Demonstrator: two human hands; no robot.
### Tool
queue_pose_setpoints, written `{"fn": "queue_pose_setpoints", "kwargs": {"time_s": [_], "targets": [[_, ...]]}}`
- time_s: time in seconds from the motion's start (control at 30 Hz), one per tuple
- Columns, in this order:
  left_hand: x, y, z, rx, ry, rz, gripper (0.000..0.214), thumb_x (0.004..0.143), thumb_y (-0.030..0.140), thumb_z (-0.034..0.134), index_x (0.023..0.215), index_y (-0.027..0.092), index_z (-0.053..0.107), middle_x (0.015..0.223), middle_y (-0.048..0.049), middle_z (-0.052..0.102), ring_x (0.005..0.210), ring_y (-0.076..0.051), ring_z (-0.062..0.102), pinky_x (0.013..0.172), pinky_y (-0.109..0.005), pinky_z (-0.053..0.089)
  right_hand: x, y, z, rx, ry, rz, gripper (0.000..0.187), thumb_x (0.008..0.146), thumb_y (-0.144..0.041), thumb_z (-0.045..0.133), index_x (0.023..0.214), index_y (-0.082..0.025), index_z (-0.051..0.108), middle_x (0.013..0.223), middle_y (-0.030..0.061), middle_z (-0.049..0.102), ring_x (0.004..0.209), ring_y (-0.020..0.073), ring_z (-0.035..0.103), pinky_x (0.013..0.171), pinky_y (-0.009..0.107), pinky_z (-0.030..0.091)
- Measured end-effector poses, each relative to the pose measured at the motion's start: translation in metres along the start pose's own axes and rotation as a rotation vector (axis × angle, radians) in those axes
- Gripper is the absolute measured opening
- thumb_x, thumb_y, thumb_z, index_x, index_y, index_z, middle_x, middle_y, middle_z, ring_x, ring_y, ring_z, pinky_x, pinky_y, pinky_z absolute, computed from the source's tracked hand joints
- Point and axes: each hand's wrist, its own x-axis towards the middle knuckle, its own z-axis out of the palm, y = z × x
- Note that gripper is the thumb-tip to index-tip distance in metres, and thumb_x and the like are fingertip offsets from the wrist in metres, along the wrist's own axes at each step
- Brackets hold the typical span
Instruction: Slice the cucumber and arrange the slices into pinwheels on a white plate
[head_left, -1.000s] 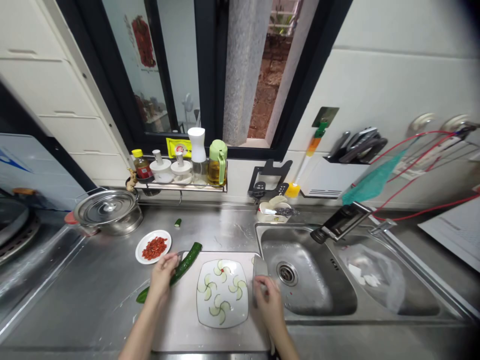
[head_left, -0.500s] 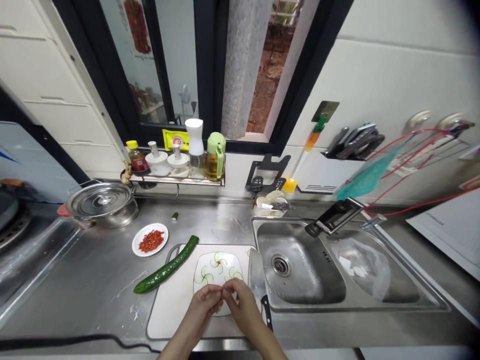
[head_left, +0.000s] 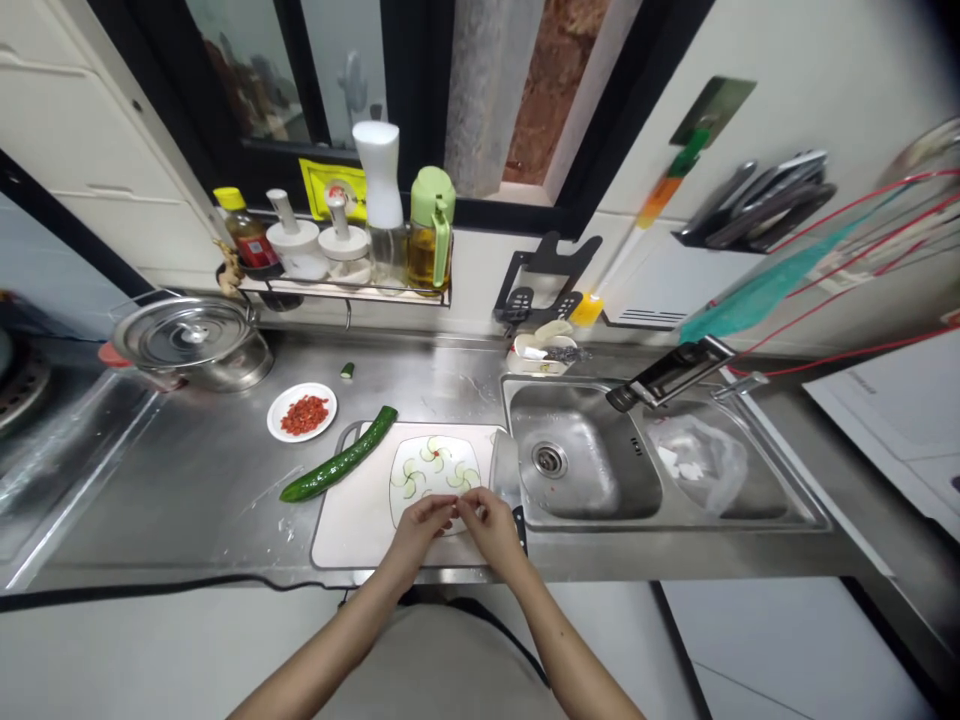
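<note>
My left hand (head_left: 424, 522) and my right hand (head_left: 486, 519) meet fingertip to fingertip over the near edge of a white square plate (head_left: 433, 478) that carries cucumber slices laid in pinwheel shapes. Both hands are closed in a pinch; what they pinch is too small to make out. The plate rests on a pale cutting board (head_left: 360, 515). A whole cucumber (head_left: 339, 467) lies slanted across the board's left edge. A cleaver (head_left: 507, 480) lies along the board's right edge, beside my right hand.
A small white dish of chopped red chilli (head_left: 302, 412) sits left of the board, a lidded steel pot (head_left: 187, 341) further back left. A cucumber end (head_left: 347, 370) lies near the condiment rack (head_left: 345, 255). A steel sink (head_left: 600, 470) with a faucet (head_left: 671, 370) is to the right.
My left hand let go of the cucumber and my right hand left the cleaver; both came together in a pinch at the plate's near edge. The camera pulled back and now shows my forearms.
</note>
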Motion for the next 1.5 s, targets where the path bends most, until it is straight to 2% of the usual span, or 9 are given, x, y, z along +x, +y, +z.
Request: {"fn": "queue_pose_setpoints", "kwargs": {"time_s": [0.13, 0.23, 0.33, 0.47, 0.6, 0.77, 1.07, 1.5], "targets": [[0.001, -0.005, -0.001, 0.129, -0.027, 0.101, 0.035, 0.073, 0.044, 0.065, 0.095, 0.016, 0.07, 0.091, -0.007, 0.07, 0.084, -0.017, 0.06, 0.075, -0.028, 0.046, -0.005, 0.006, 0.0, -0.014, -0.028, -0.007, 0.018, 0.085, -0.031, 0.052, 0.074, -0.019, 0.061, 0.073, 0.0022, 0.064, 0.07, 0.0148, 0.057, 0.062, 0.024, 0.041], [0.002, -0.008, -0.005, 0.324, 0.006, 0.176, 0.032, 0.076, 0.041, 0.062, 0.095, 0.017, 0.069, 0.084, -0.0051, 0.069, 0.076, -0.015, 0.059, 0.072, -0.028, 0.046, -0.004, 0.011, -0.009, -0.095, -0.061, -0.046, 0.017, 0.086, -0.031, 0.051, 0.076, -0.019, 0.06, 0.075, 0.0026, 0.064, 0.072, 0.0153, 0.057, 0.065, 0.025, 0.041], [0.005, -0.005, -0.013, 0.534, 0.063, 0.238, 0.03, 0.078, 0.039, 0.058, 0.098, 0.019, 0.069, 0.081, -0.0027, 0.067, 0.069, -0.013, 0.056, 0.067, -0.026, 0.045, 0.006, 0.019, -0.021, -0.182, -0.067, -0.066, 0.017, 0.088, -0.03, 0.048, 0.077, -0.02, 0.058, 0.076, 0.0028, 0.063, 0.074, 0.0156, 0.056, 0.068, 0.025, 0.041], [0.019, 0.009, -0.019, 0.801, 0.121, 0.306, 0.026, 0.081, 0.036, 0.055, 0.1, 0.022, 0.067, 0.084, -0.0007, 0.067, 0.067, -0.013, 0.056, 0.067, -0.027, 0.044, 0.029, 0.028, -0.029, -0.333, -0.097, -0.053, 0.019, 0.09, -0.026, 0.044, 0.078, -0.019, 0.057, 0.077, 0.0031, 0.062, 0.075, 0.0155, 0.055, 0.069, 0.024, 0.038], [0.043, 0.027, -0.011, 1.055, 0.117, 0.397, 0.02, 0.083, 0.031, 0.054, 0.095, 0.023, 0.067, 0.088, -0.0019, 0.067, 0.088, -0.018, 0.059, 0.079, -0.029, 0.043, 0.049, 0.032, -0.024, -0.518, -0.211, -0.03, 0.016, 0.091, -0.024, 0.046, 0.082, -0.018, 0.059, 0.085, 0.0049, 0.065, 0.082, 0.0157, 0.055, 0.072, 0.023, 0.036], [0.063, 0.034, 0.004, 1.279, 0.062, 0.369, 0.019, 0.086, 0.028, 0.05, 0.092, 0.024, 0.067, 0.096, -0.0034, 0.065, 0.093, -0.019, 0.057, 0.078, -0.03, 0.041, 0.06, 0.033, -0.013, -0.658, -0.301, 0.003, 0.018, 0.093, -0.027, 0.046, 0.09, -0.018, 0.062, 0.096, 0.0071, 0.066, 0.089, 0.0158, 0.055, 0.075, 0.023, 0.035], [0.077, 0.024, 0.012, 1.407, 0.069, 0.287, 0.02, 0.087, 0.027, 0.049, 0.094, 0.022, 0.067, 0.099, -0.0062, 0.064, 0.098, -0.021, 0.055, 0.085, -0.033, 0.036, 0.062, 0.025, -0.008, -0.718, -0.338, 0.052, 0.024, 0.095, -0.027, 0.042, 0.098, -0.017, 0.063, 0.102, 0.0085, 0.066, 0.097, 0.0175, 0.056, 0.077, 0.024, 0.036], [0.085, 0.016, 0.018, 1.468, 0.091, 0.272, 0.02, 0.088, 0.027, 0.048, 0.091, 0.022, 0.067, 0.1, -0.0068, 0.063, 0.101, -0.022, 0.054, 0.086, -0.036, 0.033, 0.065, 0.02, -0.002, -0.806, -0.364, 0.049, 0.026, 0.095, -0.027, 0.04, 0.101, -0.016, 0.063, 0.101, 0.0114, 0.067, 0.099, 0.0208, 0.057, 0.077, 0.027, 0.037]]}}
